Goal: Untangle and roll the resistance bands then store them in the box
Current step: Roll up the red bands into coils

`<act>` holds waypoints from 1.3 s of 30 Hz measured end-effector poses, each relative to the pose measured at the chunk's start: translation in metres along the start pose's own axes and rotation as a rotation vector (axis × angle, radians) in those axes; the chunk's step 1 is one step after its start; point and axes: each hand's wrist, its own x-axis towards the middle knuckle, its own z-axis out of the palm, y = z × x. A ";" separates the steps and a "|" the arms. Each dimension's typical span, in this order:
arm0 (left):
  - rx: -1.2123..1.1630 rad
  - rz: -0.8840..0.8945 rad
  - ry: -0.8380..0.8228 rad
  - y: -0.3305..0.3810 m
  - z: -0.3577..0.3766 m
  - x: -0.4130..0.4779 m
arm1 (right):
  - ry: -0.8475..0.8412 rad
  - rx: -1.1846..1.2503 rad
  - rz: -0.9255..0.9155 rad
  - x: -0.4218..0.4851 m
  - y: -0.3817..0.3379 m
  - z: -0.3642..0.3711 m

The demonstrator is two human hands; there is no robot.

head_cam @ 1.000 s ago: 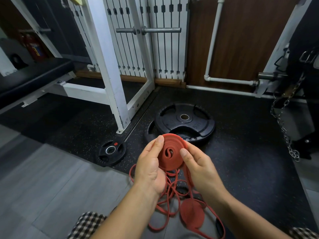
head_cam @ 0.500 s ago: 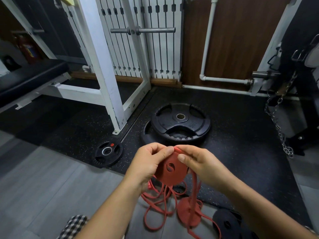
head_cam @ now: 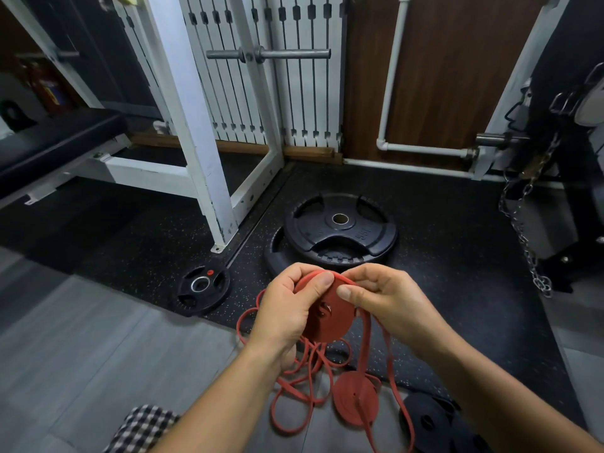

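Observation:
A red resistance band wound into a flat roll [head_cam: 328, 317] is held up in front of me. My left hand [head_cam: 287, 313] grips its left side, thumb across the face. From the right, my right hand [head_cam: 385, 299] pinches the upper rim. Loose red band [head_cam: 300, 387] hangs from the roll in tangled loops to the floor, and two strands [head_cam: 376, 361] drop on the right. A second red roll [head_cam: 356, 400] lies on the floor below. A black rolled band [head_cam: 425, 420] lies to its right. No box is in view.
Two stacked black weight plates [head_cam: 340, 227] lie on the rubber mat just beyond my hands, a small plate [head_cam: 202, 286] to the left. A white rack post [head_cam: 196, 125] stands at left, a chain [head_cam: 529, 243] hangs at right. Checked fabric [head_cam: 140, 429] shows at the bottom.
The roll came down from chest height and turned flatter towards me. Both hands closed in over its upper rim. The camera tilted slightly, bringing the black rolled band into view.

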 end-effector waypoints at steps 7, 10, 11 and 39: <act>0.059 0.039 0.030 0.000 0.001 0.001 | 0.022 -0.017 0.075 0.002 -0.006 -0.008; 0.012 0.003 0.040 0.000 -0.001 0.001 | -0.018 0.034 0.099 0.001 -0.006 -0.008; -0.030 -0.016 0.041 0.002 -0.001 0.002 | -0.025 0.022 0.086 0.001 -0.005 -0.008; -0.096 0.095 0.077 0.030 -0.022 0.004 | -0.111 -0.138 -0.060 -0.005 0.005 -0.003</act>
